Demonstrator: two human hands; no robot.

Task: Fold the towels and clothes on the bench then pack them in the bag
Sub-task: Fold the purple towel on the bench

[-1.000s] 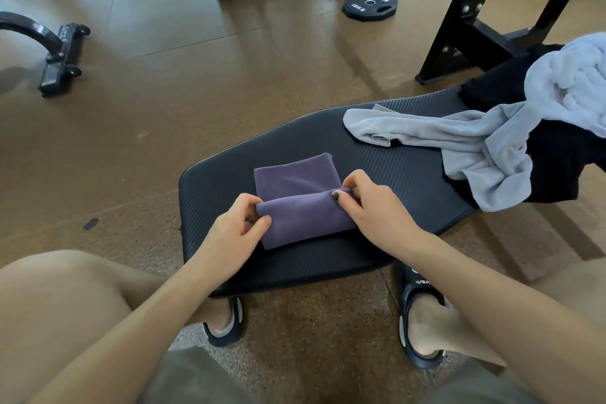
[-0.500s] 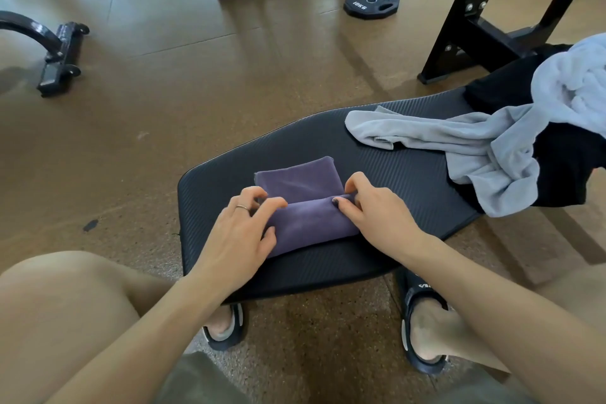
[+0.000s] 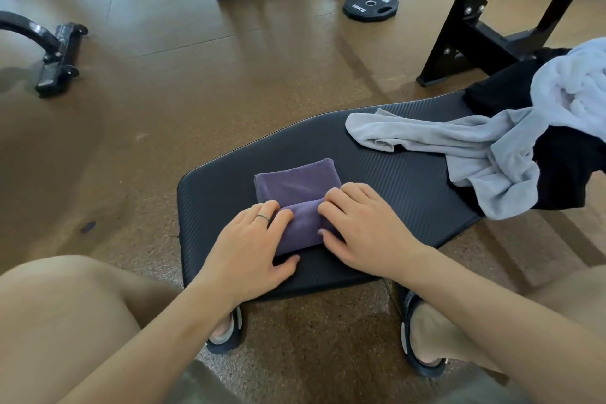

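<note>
Purple towel (image 3: 296, 188): folded small, lying at the centre of the frame on the near end of the black padded surface (image 3: 387, 174).
Left hand (image 3: 252, 249): fingers flat and relaxed, pressing the towel's lower left edge — a ring on one finger.
Right hand (image 3: 360, 233): laid flat over the towel's lower right part, fingers straight, fingertips on the fold.
Grey towel (image 3: 465, 147): unfolded, sprawled at the right of the frame, partly over black clothes (image 3: 567, 174).
Floor: weight plate (image 3: 370, 6) at upper centre — well apart from the surface.
</note>
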